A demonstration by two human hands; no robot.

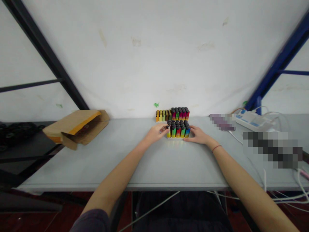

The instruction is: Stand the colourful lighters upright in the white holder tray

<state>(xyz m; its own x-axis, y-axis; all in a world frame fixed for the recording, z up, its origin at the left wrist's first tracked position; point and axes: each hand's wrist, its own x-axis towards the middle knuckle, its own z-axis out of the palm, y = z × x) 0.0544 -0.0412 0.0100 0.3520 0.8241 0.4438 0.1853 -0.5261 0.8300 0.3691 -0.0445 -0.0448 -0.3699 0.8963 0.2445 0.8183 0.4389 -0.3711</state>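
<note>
Upright lighters point(178, 130) in several colours with black tops stand in rows in a shallow whitish tray point(175, 139). At the tray's left end, my left hand point(156, 132) is closed, its thumb and fingers pinched at the yellow lighter point(168, 132) on the front corner. Fingertip detail there is small and partly hidden. My right hand point(198, 134) grips the right end of the tray, thumb along the front and fingers at the side. Right behind, against the wall, are a block of red and green lighters point(180, 114) and a block of yellowish lighters point(163, 115).
An opened brown cardboard box point(74, 125) lies on the grey table point(116, 167) at left. To the right are a white power strip point(251, 120), a blurred purple item point(222, 123), a pixelated dark item point(272, 148) and loose white cables. The white wall point(145, 64) closes the back.
</note>
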